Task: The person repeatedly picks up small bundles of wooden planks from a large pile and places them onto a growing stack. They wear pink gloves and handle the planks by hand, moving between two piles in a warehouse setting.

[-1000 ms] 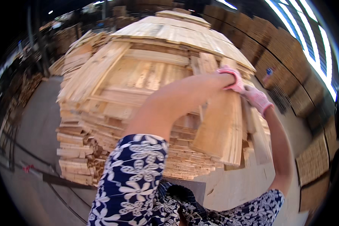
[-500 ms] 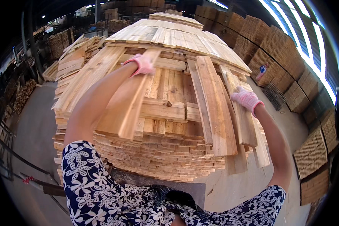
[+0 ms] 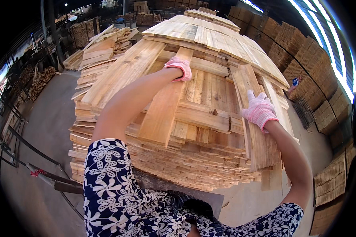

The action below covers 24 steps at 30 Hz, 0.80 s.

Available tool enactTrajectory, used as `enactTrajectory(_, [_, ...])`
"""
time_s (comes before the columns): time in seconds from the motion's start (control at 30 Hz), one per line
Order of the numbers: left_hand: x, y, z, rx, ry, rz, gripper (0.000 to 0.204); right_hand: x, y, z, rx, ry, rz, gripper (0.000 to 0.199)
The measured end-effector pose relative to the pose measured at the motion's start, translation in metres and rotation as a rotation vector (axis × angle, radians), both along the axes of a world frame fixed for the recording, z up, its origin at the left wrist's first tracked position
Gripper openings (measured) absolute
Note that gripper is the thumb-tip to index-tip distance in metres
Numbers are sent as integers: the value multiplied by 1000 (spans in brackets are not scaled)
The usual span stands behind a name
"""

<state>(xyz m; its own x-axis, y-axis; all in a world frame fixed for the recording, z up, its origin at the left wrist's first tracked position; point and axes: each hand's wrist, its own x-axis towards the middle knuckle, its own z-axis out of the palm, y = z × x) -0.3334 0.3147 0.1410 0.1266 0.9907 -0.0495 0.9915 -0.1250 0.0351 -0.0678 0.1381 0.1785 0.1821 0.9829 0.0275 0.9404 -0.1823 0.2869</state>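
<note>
My left hand (image 3: pixel 180 68), in a pink and white knit glove, is closed around the far part of a long wooden board (image 3: pixel 162 114). That board slants toward me over the left side of the stack, its near end at the stack's front edge. My right hand (image 3: pixel 260 108), gloved alike, rests with fingers spread on a rough-grained board (image 3: pixel 261 150) at the right side. Its thumb points left across the wood. Between the two hands, crosspieces (image 3: pixel 201 116) lie over a lower layer of boards (image 3: pixel 203 89).
Wide boards (image 3: pixel 124 73) cover the stack's left edge, and a finished-looking layer (image 3: pixel 209 37) spans its far part. Loose planks (image 3: pixel 103 49) lie in a heap at the far left. Tall wood stacks (image 3: pixel 316 67) line the right, and metal rails (image 3: pixel 35 148) stand at the left.
The left board has turned flatter and settled onto the stack under my left hand. My right hand has shifted from the outer right board to the one left of it. The view has swung left.
</note>
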Motion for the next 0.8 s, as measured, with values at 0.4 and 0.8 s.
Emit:
enactTrajectory(0.4, [-58, -4, 9, 3, -172, 78, 57, 26, 48, 5, -11, 43, -34, 96])
enactTrajectory(0.8, [-279, 13, 19, 26, -102, 71, 65, -165, 116, -21, -75, 521, 198, 88])
